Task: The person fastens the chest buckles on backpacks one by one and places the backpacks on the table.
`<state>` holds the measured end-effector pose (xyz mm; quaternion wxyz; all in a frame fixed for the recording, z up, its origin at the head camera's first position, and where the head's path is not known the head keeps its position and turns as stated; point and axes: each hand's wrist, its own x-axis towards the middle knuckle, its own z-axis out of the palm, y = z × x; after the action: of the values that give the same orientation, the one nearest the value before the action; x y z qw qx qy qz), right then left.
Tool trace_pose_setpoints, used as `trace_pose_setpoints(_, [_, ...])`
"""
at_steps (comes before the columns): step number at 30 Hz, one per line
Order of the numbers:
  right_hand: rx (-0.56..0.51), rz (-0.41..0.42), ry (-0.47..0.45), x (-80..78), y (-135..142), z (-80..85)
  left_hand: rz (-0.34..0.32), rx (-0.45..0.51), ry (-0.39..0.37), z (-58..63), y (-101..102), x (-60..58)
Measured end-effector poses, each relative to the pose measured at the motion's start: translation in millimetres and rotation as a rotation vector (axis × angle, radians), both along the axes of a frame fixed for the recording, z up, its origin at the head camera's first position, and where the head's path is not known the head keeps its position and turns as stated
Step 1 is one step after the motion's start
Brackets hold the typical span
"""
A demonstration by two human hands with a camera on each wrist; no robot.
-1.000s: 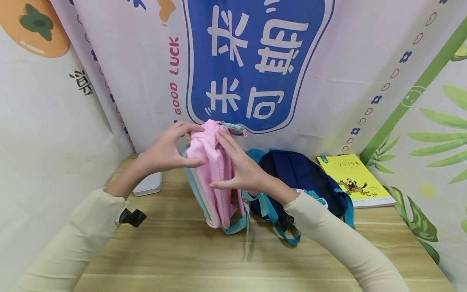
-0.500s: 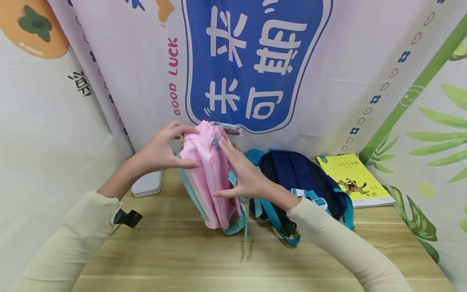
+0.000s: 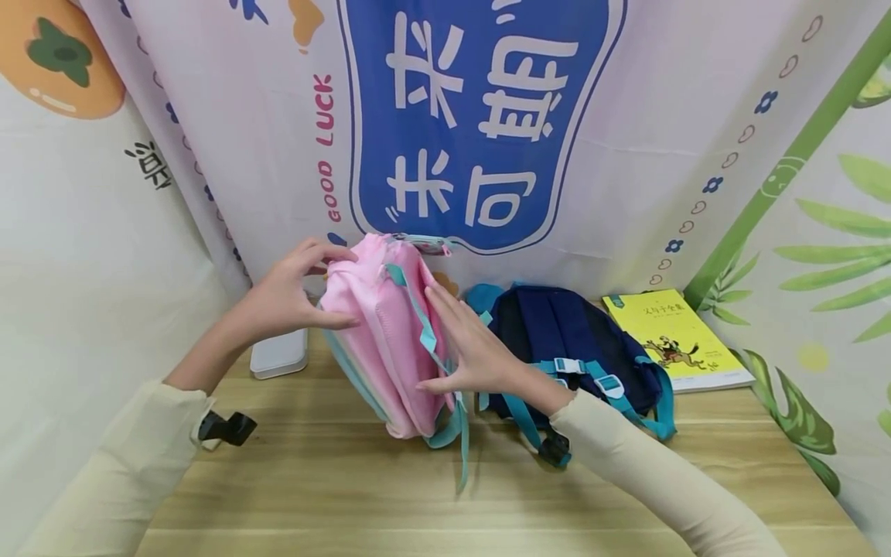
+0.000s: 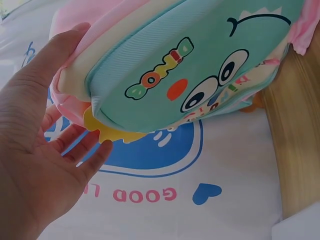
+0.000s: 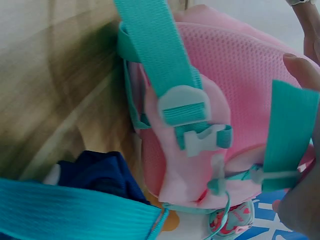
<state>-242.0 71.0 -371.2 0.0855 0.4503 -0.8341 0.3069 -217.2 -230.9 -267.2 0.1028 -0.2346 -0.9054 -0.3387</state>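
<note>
Since the earlier frames, the pink bag had tipped further to the left on my feed; the left hand had travelled left with it, and a teal strap, barely visible before, now ran down the bag's right side. I saw the bag standing on the wooden table, its top leaning left, between the white box and the navy bag.

The left hand spanned the bag's top corner, relaxed rather than clenched, with its thumb against the pink fabric and its fingers spread by some yellow trim. The right hand lay along the back with straight fingers; I could not tell whether it touched the strap.

The left wrist view showed me a cartoon face on the teal front. The right wrist view showed a white buckle and a small pouch near the bag's top. Behind the navy bag, to its right, lay a yellow book.
</note>
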Motion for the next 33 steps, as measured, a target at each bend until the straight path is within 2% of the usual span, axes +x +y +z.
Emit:
trace_pose_setpoints(7, [-0.003,-0.036,-0.095,2.4,1,-10.3,0.030,-0.012,-0.004,-3.0,-12,-0.4])
trace_pose_setpoints(15, [-0.033,0.000,-0.226,5.2,-6,-23.1,0.039,-0.015,-0.037,-3.7,-18,3.7])
trace_pose_setpoints(20, [-0.012,0.010,-0.283,10.1,-10,-30.1,0.055,-0.024,-0.043,-4.3,-22,5.4])
trace_pose_setpoints(26, [0.026,-0.013,-0.319,14.2,-12,-37.7,0.076,-0.029,-0.049,-8.3,-28,5.6])
trace_pose_setpoints(33, [0.057,-0.011,-0.320,15.5,-11,-45.1,0.099,-0.040,-0.077,-14.8,-37,7.5])
